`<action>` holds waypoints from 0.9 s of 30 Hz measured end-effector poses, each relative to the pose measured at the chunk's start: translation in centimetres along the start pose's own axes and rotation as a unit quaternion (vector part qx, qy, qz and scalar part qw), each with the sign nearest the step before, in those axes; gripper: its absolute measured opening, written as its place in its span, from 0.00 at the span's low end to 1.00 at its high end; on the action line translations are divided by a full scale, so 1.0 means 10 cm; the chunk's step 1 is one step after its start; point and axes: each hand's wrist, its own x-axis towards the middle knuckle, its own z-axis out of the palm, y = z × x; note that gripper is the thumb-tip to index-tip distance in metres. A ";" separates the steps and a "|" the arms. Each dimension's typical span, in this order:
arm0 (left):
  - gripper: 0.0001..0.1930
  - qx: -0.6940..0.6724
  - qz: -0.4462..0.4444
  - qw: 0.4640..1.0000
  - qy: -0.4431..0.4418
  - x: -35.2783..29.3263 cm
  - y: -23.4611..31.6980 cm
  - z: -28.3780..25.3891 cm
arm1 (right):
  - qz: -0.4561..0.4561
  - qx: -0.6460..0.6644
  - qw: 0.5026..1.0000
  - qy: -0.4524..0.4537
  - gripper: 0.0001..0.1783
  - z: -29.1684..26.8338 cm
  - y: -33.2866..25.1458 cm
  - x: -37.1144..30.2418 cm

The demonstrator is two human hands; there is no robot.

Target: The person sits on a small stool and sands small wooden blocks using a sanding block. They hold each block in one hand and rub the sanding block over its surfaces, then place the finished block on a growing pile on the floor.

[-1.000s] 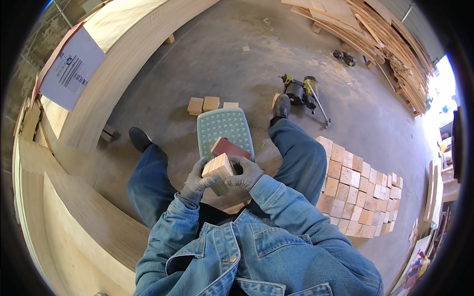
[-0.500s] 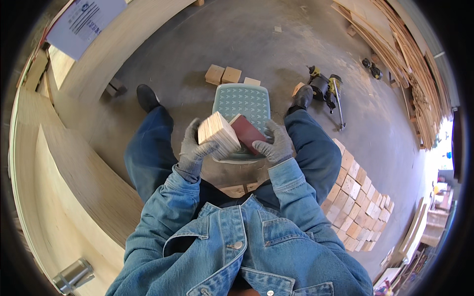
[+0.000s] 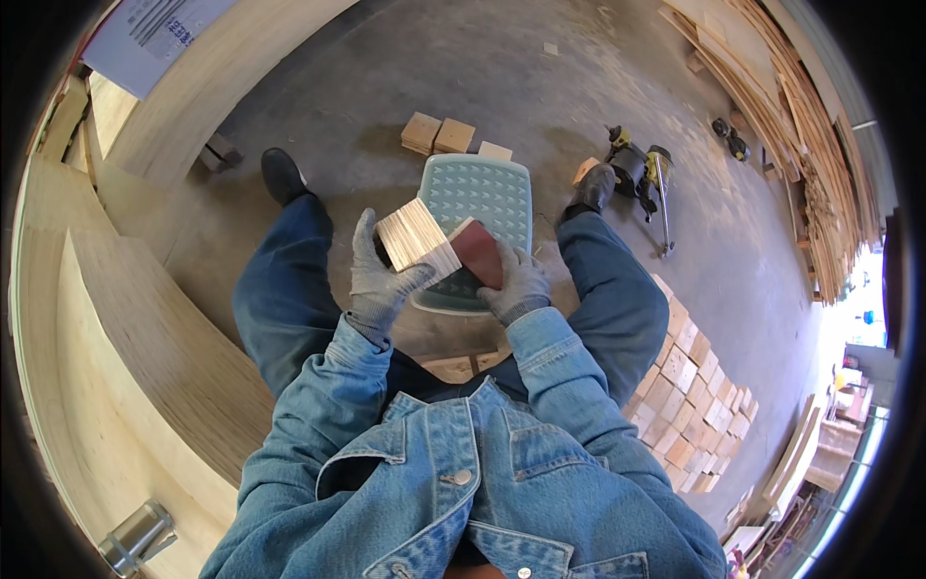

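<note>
My left hand (image 3: 378, 280), in a grey knit glove, is closed around a pale wooden block (image 3: 417, 237) whose upper face shows layered stripes. In my right hand (image 3: 521, 284), also gloved, is a sanding block (image 3: 478, 253) with a dark red abrasive face and a pale edge. The two blocks are close beside each other over a light green plastic stool (image 3: 477, 188) with a bumpy top. The stool stands between my legs. Whether the blocks touch is hard to tell.
Wooden blocks (image 3: 438, 133) lie on the floor beyond the stool. Yellow-and-black power tools (image 3: 640, 172) stand past my right foot. Many blocks (image 3: 690, 391) are stacked right of my leg. Plywood sheets (image 3: 159, 318) line the left, with a metal cup (image 3: 138, 537). Boards lean at far right.
The wooden block has shifted slightly left and tilted, so more of its striped face shows. My right hand has turned and drawn a little toward me with the sanding block.
</note>
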 end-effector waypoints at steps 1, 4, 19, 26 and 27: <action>0.63 0.002 -0.004 1.000 0.005 0.00 0.00 0.00 | 0.005 0.009 1.000 0.011 0.59 0.01 -0.01 -0.01; 0.64 -0.024 0.000 1.000 0.010 0.02 -0.03 0.01 | 0.030 0.058 0.997 0.041 0.57 0.00 0.03 0.00; 0.72 0.121 -0.003 0.980 -0.158 0.13 -0.72 0.60 | 0.029 0.478 0.856 0.194 0.51 -0.16 0.44 -0.34; 0.73 0.093 -0.042 0.981 -0.163 0.14 -0.77 0.44 | -0.093 0.256 0.941 0.199 0.53 -0.05 0.30 -0.40; 0.72 0.061 -0.065 0.981 -0.174 0.14 -0.70 0.46 | -0.106 0.191 0.958 0.188 0.52 -0.15 0.18 -0.48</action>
